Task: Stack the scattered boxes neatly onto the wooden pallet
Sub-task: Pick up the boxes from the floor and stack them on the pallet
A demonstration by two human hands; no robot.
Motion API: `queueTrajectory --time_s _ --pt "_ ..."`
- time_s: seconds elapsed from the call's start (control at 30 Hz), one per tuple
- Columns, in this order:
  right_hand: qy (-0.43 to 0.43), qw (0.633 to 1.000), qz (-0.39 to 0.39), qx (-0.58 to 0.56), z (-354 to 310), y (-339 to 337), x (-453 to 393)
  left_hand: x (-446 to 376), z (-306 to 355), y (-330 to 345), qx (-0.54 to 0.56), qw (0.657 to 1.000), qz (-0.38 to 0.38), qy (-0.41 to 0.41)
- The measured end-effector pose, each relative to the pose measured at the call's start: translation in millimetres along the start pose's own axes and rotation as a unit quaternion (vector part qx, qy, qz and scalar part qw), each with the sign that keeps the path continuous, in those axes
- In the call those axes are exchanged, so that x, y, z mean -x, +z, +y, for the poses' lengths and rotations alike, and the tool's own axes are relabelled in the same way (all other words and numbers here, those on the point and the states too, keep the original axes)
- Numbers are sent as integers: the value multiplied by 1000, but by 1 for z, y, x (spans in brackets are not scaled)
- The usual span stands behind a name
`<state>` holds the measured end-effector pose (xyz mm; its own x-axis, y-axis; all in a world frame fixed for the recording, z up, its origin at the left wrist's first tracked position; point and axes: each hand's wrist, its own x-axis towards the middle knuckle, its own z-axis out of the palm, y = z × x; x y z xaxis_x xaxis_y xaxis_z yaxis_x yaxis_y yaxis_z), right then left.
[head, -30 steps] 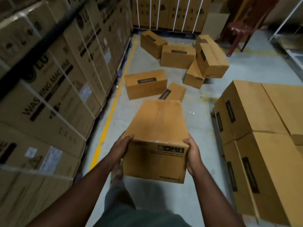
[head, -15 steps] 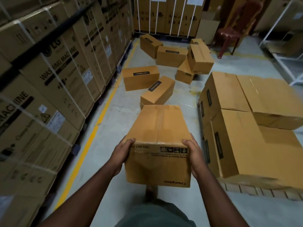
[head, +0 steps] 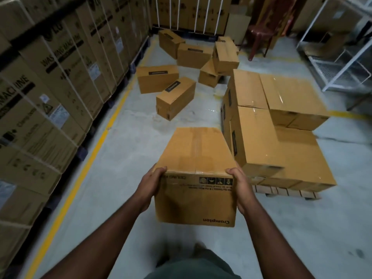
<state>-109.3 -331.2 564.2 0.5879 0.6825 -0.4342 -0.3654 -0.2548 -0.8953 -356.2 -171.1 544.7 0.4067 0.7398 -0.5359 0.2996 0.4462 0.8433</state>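
Note:
I hold a long brown cardboard box (head: pixel 196 158) marked Crompton in front of me, above the floor. My left hand (head: pixel 150 184) grips its near left corner and my right hand (head: pixel 240 185) grips its near right corner. To the right, stacked boxes (head: pixel 267 125) cover the wooden pallet (head: pixel 285 191), whose slats show at the near edge. The held box hangs just left of that stack. Several scattered boxes (head: pixel 175 97) lie on the floor ahead, some tilted against each other.
Tall strapped washing machine cartons (head: pixel 50 77) line the left side behind a yellow floor line (head: pixel 96 143). A dark red plastic chair (head: pixel 261 31) stands at the back. A white wire rack (head: pixel 342 57) is at the far right. Grey floor lies between the cartons and the pallet.
The view has backed away and turned right, so the pallet stack and its slats show more fully. The box stays in both hands, now beside the stack's near corner.

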Motion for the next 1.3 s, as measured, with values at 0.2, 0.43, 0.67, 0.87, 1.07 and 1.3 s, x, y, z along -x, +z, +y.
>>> queueTrajectory --time_s 0.2,0.43,0.67,0.87,1.07,1.3 --pt "-43 998 13 -42 -16 -123 17 26 11 117 -24 996 -50 68" --pt "-65 995 47 -58 -48 -336 15 49 25 323 -48 987 -99 118" --pt "-72 995 57 -26 -102 -498 -23 30 46 485 -64 981 -162 83" --pt "-3 991 -25 134 -135 -605 -109 -40 52 585 -80 962 -251 67" --pt "112 971 -44 204 -153 -686 -222 -161 53 674 -75 949 -305 33" --pt "155 975 -23 155 -135 -736 -332 -248 54 744 -125 954 -269 -34"
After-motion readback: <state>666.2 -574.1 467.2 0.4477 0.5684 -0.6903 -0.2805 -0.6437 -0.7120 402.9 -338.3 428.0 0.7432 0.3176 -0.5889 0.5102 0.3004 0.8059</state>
